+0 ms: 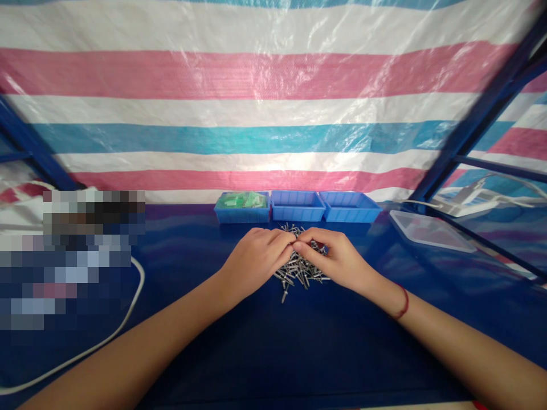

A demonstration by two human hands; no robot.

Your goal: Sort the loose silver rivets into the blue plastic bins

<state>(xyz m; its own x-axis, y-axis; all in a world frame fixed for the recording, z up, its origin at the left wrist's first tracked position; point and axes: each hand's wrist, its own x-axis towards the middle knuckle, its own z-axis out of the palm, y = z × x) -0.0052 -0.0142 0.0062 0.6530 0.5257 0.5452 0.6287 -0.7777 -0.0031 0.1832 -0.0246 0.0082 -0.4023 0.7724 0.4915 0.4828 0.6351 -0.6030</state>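
A loose pile of small metal pins that look like blind rivets [302, 269] lies on the blue tabletop [273, 353]. Over its left side is my left hand [256, 259], fingers bent together and tips meeting those of the other hand. My right hand [337, 259] comes in from the right, thumb and index finger pinched at the same spot. Whatever the fingertips hold is too small or hidden to make out. One rivet [284, 294] lies at the near edge of the pile, below the hands.
Behind the pile stand three blue bins in a row: the left bin [242, 214] holds green packets [244, 200], beside a middle bin [298, 213] and a right bin [352, 212]. A clear plastic lid [431, 230] lies right. A white cable [139, 285] curves along the left.
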